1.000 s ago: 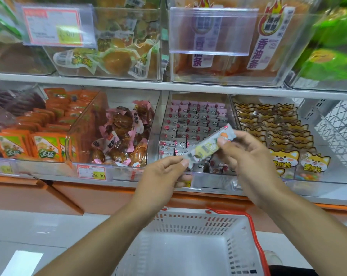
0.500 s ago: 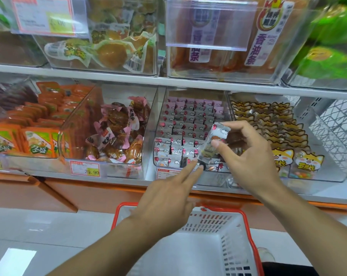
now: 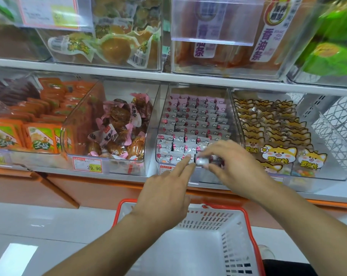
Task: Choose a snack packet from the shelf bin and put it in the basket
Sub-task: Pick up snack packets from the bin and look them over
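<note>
Packet (image 3: 202,161), small and silver with a pink-red end, pinched between thumb and fingertips of the right hand (image 3: 233,166) at the front lip of the clear shelf bin (image 3: 235,116), hard against the front row of like packets standing there. Left hand (image 3: 164,194) grasps nothing: fingers straight and relaxed, the two longest tips reaching in beside the packet from the left, touching it or nearly so; blur hides which. White basket (image 3: 246,228) with its orange-red rim sits directly below both hands, mouth up, nothing visible in it. Judged step: packet chosen, transfer to the basket not yet done. To do it well, hold the pinch on the packet's body rather than a slippery crimped end, lift clear of the bin lip before drawing back toward the wrist so no neighbouring packet is dragged out, then lower straight down and let go low inside the basket's walls. Left hand best pulled aside first, as it lies between packet and basket. Foil wrapper likely slick and light; a loose pinch could drop it short, onto the floor in front of the shelf.
</note>
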The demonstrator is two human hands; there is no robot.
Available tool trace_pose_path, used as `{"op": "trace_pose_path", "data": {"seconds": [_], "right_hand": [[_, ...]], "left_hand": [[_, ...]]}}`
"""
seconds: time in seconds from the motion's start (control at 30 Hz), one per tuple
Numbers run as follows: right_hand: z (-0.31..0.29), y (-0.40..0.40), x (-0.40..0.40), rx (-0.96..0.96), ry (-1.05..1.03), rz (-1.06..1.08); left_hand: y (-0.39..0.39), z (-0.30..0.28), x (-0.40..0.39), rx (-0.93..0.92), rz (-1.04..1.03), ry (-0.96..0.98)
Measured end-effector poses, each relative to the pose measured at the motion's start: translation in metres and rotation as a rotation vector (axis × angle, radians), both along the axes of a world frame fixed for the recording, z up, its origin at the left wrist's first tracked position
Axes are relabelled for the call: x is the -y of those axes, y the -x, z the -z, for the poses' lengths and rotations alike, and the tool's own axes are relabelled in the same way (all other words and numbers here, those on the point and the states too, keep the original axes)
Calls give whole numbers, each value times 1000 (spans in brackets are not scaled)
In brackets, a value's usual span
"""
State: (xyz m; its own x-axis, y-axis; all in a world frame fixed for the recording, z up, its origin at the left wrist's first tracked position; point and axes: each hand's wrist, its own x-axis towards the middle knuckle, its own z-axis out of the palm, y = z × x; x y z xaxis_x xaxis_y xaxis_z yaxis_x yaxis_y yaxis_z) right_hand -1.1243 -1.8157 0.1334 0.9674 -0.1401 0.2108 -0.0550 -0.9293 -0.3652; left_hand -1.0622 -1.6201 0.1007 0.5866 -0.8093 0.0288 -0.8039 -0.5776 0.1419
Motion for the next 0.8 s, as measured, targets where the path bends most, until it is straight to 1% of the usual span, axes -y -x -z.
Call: {"op": "trace_pose_path", "data": {"seconds": [0.03, 0.07, 0.13, 0.2, 0.27, 0.3, 0.37, 0.43, 0.47, 0.63, 0.73, 0.8], "right_hand": [[1, -1, 0, -75, 134, -28], [2, -1, 0, -120, 198, -46], [1, 0, 0, -131, 192, -45], [-3, 2, 2, -76, 156, -7], [-8, 2, 7, -21, 189, 70], [-11, 2, 9, -25, 235, 104], [-12, 3, 10, -105, 347, 132], [-10, 4, 8, -170, 359, 138], [-9, 4, 7, -164, 323, 142], [-6, 5, 10, -20, 121, 152], [-8, 9, 10, 123, -157, 216], [-15, 10, 8, 290, -323, 265]], "left_hand": [[1, 0, 1, -2, 3, -2], [1, 0, 2, -3, 8, -7], [1, 0, 4, 10, 18, -9], [0, -1, 6, 31, 26, 1], [1, -3, 6, 30, 36, 9], [3, -5, 7, 27, 45, 9], [5, -7, 8, 10, 65, -2], [6, -8, 10, -15, 69, -26], [6, -7, 11, -22, 64, -30], [6, -5, 10, 4, 89, 17], [5, -3, 8, -30, 102, 6], [2, -4, 7, -101, 105, 24]]}}
